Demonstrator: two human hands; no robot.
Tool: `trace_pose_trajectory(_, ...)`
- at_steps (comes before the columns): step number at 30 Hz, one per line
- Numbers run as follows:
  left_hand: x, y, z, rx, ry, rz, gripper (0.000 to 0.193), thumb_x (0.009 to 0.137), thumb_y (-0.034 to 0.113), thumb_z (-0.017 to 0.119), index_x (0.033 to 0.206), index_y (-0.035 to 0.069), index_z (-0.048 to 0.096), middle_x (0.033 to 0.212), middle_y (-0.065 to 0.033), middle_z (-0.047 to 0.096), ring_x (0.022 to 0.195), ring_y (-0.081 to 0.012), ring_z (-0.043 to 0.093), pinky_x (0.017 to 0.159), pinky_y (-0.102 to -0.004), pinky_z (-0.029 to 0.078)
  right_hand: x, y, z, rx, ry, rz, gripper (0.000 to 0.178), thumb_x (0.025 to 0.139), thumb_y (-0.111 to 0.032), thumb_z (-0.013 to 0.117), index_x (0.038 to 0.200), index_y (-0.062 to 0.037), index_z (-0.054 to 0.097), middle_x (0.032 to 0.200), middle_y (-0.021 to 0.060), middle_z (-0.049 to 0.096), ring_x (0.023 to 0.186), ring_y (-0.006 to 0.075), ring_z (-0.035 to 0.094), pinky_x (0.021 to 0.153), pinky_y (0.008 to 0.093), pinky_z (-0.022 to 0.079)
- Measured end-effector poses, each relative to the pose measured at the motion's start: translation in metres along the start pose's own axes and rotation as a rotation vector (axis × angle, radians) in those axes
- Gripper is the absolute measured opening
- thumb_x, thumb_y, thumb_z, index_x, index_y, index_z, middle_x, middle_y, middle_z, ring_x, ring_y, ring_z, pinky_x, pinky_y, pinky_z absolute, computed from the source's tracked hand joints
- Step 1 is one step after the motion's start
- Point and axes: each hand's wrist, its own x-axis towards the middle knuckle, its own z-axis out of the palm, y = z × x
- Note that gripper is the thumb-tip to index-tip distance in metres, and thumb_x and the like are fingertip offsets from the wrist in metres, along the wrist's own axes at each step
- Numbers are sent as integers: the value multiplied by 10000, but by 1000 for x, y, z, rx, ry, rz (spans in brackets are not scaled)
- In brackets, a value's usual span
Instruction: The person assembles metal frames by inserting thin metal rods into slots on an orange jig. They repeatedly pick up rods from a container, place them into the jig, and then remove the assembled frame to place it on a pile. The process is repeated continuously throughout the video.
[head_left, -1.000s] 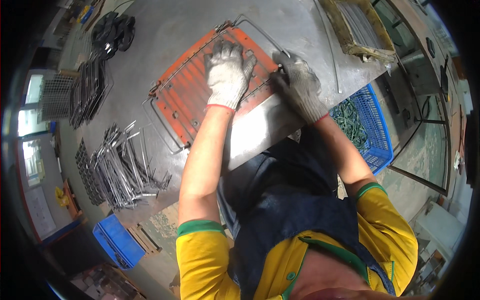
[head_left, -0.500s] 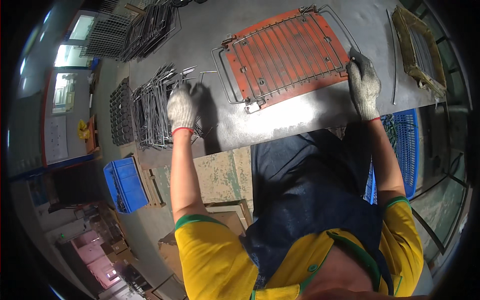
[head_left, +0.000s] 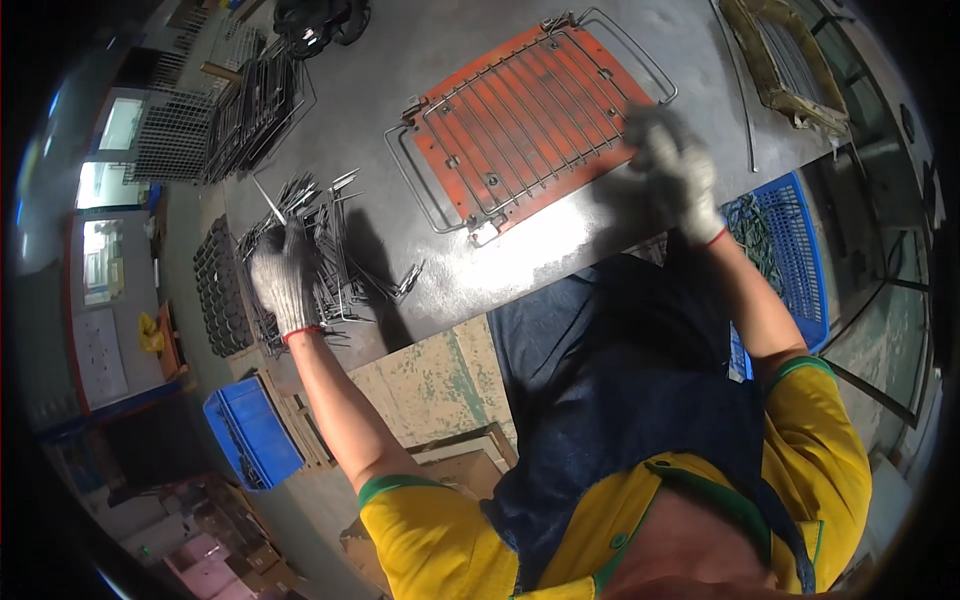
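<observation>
My left hand [head_left: 282, 285], in a pale knitted glove with dark fingertips, is closed over the left pile of bent metal wires [head_left: 345, 250]. A thin wire [head_left: 270, 200] sticks up from its fingertips. My right hand [head_left: 685, 180], gloved alike, is at the near right corner of a red plate fixture [head_left: 440, 165]. Motion smears its fingers, so I cannot tell whether they hold anything. On the fixture lies a wire rack [head_left: 535, 105] of parallel rods, with a looped wire handle [head_left: 425, 195] at the left and another [head_left: 635, 50] at the right.
Stacked dark wire frames [head_left: 255, 110] lie at the table's far left, near a black object [head_left: 320, 25]. A long rod [head_left: 738, 90] and a worn box of rods [head_left: 830, 115] lie at the right. Blue crates stand below the table, left [head_left: 250, 430] and right [head_left: 810, 270].
My left hand has moved left and deeper over the wire pile, and a wire now sticks up from its fingers. My right hand has shifted at the fixture's right corner; the whole view has turned.
</observation>
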Motion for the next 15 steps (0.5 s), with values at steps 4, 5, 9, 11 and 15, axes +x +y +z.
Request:
trace_pose_trajectory(4, -37, 72, 75, -707, -342, -203, 402, 1024, 340, 591, 1172, -32, 625, 909, -72, 659, 726, -146, 655, 533, -249, 497, -38, -26, 68, -74, -422, -81, 371, 968, -312, 601, 1264, -92, 633, 958, 66, 673, 754, 155, 651, 676, 329, 550)
trace_pose_trajectory(5, -44, 77, 96, -705, -342, -207, 369, 1041, 320, 559, 1186, -16, 607, 876, -60, 641, 705, -145, 639, 537, -249, 498, -41, -42, 86, -80, -501, 21, 370, 960, -300, 620, 1261, -84, 628, 964, 71, 671, 766, 152, 652, 693, 334, 549)
trace_pose_trajectory(9, -73, 124, 145, -1100, -522, -371, 202, 970, 142, 606, 1015, -55, 597, 857, -168, 676, 720, -237, 685, 598, -340, 564, -43, -26, 109, -311, -389, -515, 449, 860, -210, 694, 1287, -94, 617, 1140, 64, 645, 984, 207, 651, 815, 377, 537)
trace_pose_trajectory(11, -63, 114, 158, -1012, -598, -330, 213, 963, 159, 615, 1009, -49, 600, 816, -158, 677, 721, -245, 686, 599, -353, 556, -36, -18, 109, -654, -151, -1009, 496, 822, -181, 667, 1312, -116, 615, 1239, 50, 621, 1095, 266, 623, 851, 415, 541)
trace_pose_trajectory(15, -48, 110, 168, -63, -391, 198, 262, 945, 250, 609, 999, -4, 639, 770, -161, 694, 739, -303, 699, 672, -414, 552, -17, 6, 119, -696, -373, -811, 362, 901, -212, 571, 1242, -107, 635, 1249, 82, 626, 1124, 256, 623, 893, 416, 548)
